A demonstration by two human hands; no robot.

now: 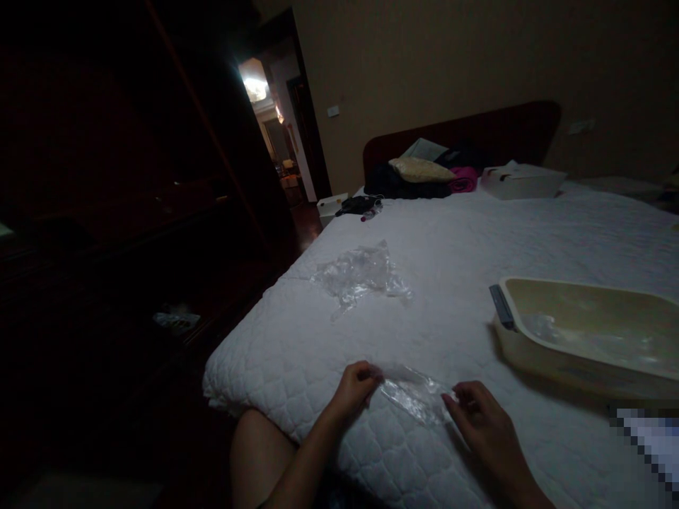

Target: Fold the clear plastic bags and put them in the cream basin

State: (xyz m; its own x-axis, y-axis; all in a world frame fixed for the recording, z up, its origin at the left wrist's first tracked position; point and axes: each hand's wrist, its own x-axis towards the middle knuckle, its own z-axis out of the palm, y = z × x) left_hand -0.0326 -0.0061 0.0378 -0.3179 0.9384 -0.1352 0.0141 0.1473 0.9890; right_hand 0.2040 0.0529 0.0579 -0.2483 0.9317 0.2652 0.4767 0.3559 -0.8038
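Observation:
A clear plastic bag [414, 396] stretches between my two hands, just over the near part of the white quilted bed [445, 247]. My left hand [356, 387] pinches its left end between thumb and fingers. At the other end, my right hand [480, 417] has thumb and forefinger closed on the bag's edge. Farther up the bed lies a crumpled heap of clear plastic bags [363, 272]. To the right stands a cream plastic bin [573, 378] with a grey handle, and some clear plastic shows inside it.
Toward the headboard [461, 131] are a pile of dark clothes, a beige pillow [421, 170], a pink roll [463, 179] and a white box [523, 182]. A black bag [358, 205] lies at the bed's left edge. Beyond is a lit doorway [276, 127].

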